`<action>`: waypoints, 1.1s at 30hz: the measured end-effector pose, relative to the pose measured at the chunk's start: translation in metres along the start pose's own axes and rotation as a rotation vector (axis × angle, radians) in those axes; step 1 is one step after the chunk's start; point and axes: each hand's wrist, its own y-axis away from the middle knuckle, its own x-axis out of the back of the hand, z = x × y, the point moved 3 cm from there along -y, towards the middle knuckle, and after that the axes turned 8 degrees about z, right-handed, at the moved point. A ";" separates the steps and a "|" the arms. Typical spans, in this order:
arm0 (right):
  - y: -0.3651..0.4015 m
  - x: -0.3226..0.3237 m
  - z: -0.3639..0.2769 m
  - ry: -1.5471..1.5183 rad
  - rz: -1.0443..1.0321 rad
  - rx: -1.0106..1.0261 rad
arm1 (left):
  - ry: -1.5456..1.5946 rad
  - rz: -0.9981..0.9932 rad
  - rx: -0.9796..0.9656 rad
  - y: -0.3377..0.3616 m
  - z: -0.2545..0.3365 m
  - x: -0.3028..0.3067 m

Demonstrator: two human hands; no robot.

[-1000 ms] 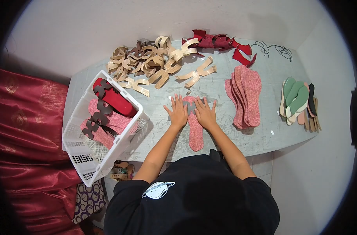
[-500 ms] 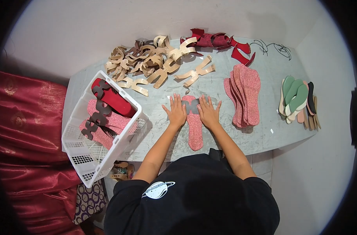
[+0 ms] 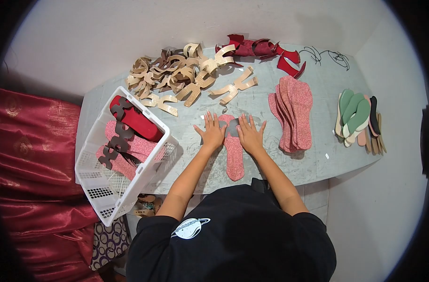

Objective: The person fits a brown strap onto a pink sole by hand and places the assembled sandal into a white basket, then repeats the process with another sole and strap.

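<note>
A pink patterned sole (image 3: 234,162) lies on the grey table in front of me, its narrow end toward my body. Across its upper part sits a dark brown strap piece (image 3: 232,127). My left hand (image 3: 213,133) is flat with fingers spread, over the strap's left end. On the other side, my right hand (image 3: 251,135) rests palm down over its right part, fingers apart. Both palms cover portions of the strap, so its ends are partly hidden.
A white basket (image 3: 165,136) holding pink and red soles stands left. Beige and brown straps (image 3: 194,87) lie behind, near red pieces (image 3: 252,48). Stacked pink soles (image 3: 299,115), green soles (image 3: 356,113) and black cords (image 3: 337,58) are on the right.
Both hands stay on the strap and sole, with only a very slight shift of the fingers.
</note>
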 end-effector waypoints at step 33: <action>0.001 -0.002 -0.001 -0.002 0.086 -0.006 | 0.122 -0.048 -0.415 -0.038 -0.003 0.011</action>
